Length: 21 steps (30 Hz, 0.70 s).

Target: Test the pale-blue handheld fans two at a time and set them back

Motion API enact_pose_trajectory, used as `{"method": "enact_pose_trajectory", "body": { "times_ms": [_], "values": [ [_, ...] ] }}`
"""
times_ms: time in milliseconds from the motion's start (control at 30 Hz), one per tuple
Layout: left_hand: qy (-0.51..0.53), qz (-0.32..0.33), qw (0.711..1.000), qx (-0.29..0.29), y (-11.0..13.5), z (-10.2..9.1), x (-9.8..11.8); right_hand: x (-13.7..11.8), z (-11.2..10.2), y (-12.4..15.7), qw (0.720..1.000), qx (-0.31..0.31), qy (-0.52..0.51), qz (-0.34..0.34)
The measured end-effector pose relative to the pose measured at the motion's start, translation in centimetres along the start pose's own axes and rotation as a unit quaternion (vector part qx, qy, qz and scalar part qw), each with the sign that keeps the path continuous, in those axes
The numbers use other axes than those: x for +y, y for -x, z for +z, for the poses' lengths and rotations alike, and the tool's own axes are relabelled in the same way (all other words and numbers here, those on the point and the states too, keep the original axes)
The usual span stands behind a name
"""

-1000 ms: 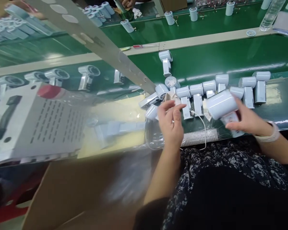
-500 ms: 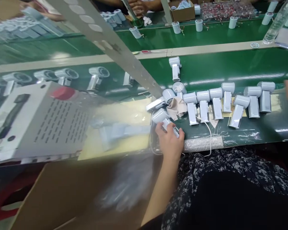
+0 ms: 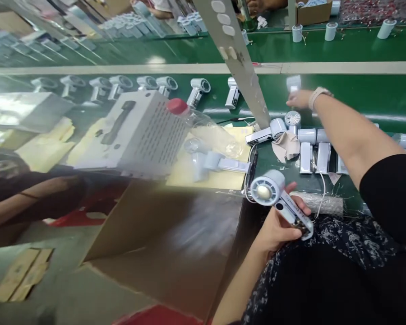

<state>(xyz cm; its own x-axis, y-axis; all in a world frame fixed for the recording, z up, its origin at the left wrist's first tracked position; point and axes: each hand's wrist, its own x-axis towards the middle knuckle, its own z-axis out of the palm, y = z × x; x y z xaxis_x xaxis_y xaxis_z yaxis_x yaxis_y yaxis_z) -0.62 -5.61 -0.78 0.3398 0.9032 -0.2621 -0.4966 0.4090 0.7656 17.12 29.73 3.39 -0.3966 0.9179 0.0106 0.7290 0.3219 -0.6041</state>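
Note:
My left hand [image 3: 277, 225] is closed round the handle of a pale blue handheld fan [image 3: 274, 194], held over my lap near the table's front edge with its round grille facing left. My right hand [image 3: 299, 98] reaches far across the green belt [image 3: 358, 90] and touches another pale blue fan [image 3: 293, 83] lying apart from the rest; its fingers are blurred. Between the two hands, a row of several fans [image 3: 311, 149] lies side by side, next to a beige cloth [image 3: 286, 144].
A slanted metal bar [image 3: 237, 54] crosses above the belt. A grey box [image 3: 138, 131], a clear bottle with a red cap [image 3: 203, 126] and yellow sheets lie at left. A cardboard box [image 3: 162, 234] stands below the table. Another person's arm [image 3: 27, 203] shows at far left.
My left hand has lifted a fan off the table toward my lap. My right hand has swung from the right edge out over the belt to the lone fan. The camera turned left.

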Motion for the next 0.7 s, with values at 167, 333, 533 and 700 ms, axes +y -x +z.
{"method": "enact_pose_trajectory", "body": {
  "times_ms": [167,333,533,700],
  "values": [
    [0.005,0.059,0.998,0.035,-3.7,-0.2,-0.1,-1.7,-4.4,4.6,0.993,0.039,-0.036,0.104],
    [0.008,0.163,0.985,0.051,-8.1,1.2,1.7,-4.8,-4.1,17.4,0.996,0.021,-0.051,-0.065],
    [-0.008,0.216,0.971,0.106,-9.7,1.9,2.2,-3.5,2.2,24.3,0.989,-0.005,-0.113,-0.092],
    [-0.060,0.295,0.947,0.116,-7.7,1.9,3.9,-1.1,5.6,22.5,0.994,0.057,0.072,-0.067]
  ]
}}
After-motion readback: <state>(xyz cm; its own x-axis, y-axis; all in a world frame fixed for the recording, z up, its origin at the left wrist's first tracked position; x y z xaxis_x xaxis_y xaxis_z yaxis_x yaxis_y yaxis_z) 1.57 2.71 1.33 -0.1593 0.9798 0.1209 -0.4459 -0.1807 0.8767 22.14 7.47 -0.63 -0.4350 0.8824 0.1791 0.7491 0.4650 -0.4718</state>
